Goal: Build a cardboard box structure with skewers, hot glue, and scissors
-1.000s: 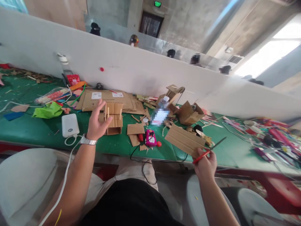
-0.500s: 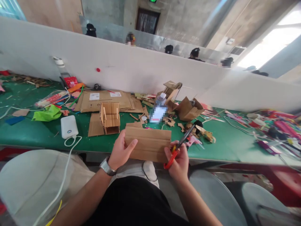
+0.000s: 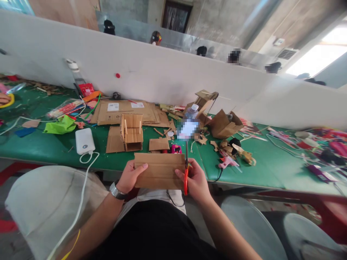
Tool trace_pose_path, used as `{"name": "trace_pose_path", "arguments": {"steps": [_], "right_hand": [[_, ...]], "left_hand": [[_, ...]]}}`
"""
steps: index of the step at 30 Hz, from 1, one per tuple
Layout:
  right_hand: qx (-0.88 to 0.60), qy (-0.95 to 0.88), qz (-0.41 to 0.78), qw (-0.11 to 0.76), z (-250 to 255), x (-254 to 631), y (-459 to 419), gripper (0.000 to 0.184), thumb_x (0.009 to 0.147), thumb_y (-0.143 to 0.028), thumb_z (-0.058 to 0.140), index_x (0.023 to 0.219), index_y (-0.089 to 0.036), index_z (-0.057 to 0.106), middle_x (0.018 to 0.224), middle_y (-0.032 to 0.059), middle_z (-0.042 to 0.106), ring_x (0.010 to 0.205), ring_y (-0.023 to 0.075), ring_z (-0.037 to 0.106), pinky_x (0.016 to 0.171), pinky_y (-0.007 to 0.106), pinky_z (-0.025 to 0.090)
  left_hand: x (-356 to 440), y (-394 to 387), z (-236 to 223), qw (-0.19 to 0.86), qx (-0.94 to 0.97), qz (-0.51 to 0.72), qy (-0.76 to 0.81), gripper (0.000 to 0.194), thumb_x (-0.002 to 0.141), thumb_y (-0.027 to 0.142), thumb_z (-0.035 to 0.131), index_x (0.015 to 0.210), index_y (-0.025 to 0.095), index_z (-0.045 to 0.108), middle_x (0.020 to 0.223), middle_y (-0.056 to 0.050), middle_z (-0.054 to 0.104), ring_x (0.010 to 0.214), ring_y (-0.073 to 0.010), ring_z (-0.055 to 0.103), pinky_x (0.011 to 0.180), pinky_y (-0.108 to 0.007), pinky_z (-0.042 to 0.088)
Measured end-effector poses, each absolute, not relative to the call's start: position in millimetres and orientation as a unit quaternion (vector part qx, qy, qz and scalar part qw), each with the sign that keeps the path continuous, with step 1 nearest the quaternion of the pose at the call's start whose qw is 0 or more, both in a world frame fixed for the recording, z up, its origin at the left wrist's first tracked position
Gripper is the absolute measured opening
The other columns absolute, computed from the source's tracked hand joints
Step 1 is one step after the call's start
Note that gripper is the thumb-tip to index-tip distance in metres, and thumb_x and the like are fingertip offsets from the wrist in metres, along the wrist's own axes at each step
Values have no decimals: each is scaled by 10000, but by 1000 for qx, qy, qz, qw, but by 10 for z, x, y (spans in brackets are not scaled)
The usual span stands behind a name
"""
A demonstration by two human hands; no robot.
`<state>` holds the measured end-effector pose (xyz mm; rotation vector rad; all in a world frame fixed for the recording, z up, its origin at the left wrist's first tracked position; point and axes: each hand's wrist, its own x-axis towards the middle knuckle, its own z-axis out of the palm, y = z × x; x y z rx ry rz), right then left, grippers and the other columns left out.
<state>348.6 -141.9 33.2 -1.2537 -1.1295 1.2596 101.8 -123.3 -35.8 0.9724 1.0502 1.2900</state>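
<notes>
Above my lap is a flat rectangular piece of cardboard [image 3: 159, 173] with crease lines running along it. My left hand [image 3: 130, 177] grips its left end, thumb on the front face. At the right end, my right hand [image 3: 195, 180] pinches the cardboard with the thumb and also holds red-handled scissors [image 3: 186, 180]. The scissors' blades point up and away, beside the cardboard's right edge. Beyond the piece, a small cardboard model with wooden sticks [image 3: 132, 131] stands on the green table [image 3: 114, 160].
A white power bank [image 3: 84, 141] with a cable lies left, near green cloth [image 3: 60, 125]. A lit phone [image 3: 187, 130] leans by a bottle [image 3: 193, 111]. A pink glue gun [image 3: 227, 161] and cardboard scraps lie right. Another person's hand [image 3: 4, 99] shows far left.
The cardboard has moved slightly left and lower. The scissors have swung from slanting right to nearly upright beside its right edge. Another person's hand has come into view at far left.
</notes>
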Motion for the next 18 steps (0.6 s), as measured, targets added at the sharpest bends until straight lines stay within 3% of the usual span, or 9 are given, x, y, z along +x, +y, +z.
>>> {"name": "trace_pose_path", "arguments": {"steps": [5, 9, 15, 18], "right_hand": [[-533, -477, 484, 504, 303, 3373, -1356, 502, 637, -342, 1015, 936, -278, 617, 638, -96, 577, 563, 127, 501, 547, 233, 431], [-537, -473, 478, 510, 305, 3317, -1316, 501, 613, -346, 1029, 930, -269, 648, 667, -79, 612, 606, 137, 561, 575, 238, 475], [-491, -350, 543, 584, 613, 3395, -1015, 517, 625, -416, 999, 1029, -276, 708, 833, -31, 760, 606, 151, 673, 562, 271, 579], [-481, -314, 558, 599, 824, 3385, -646, 439, 548, -341, 965, 897, -246, 715, 792, -8, 780, 624, 201, 720, 494, 288, 575]], "left_hand": [[1006, -1212, -332, 535, 416, 578, 454, 435, 807, 627, 851, 965, 222, 848, 940, -72, 833, 987, -328, 785, 930, -467, 640], [942, -1249, -230, 480, 456, 593, 459, 421, 865, 619, 798, 947, 207, 830, 872, -71, 807, 922, -309, 771, 852, -434, 640], [681, -1077, 142, 184, 499, 743, 406, 308, 994, 512, 668, 1105, 228, 712, 883, -20, 688, 656, -152, 624, 553, -275, 493], [480, -710, 314, 35, 477, 793, 378, 370, 988, 590, 646, 1122, 247, 686, 929, -23, 638, 765, -174, 633, 677, -322, 531]]}}
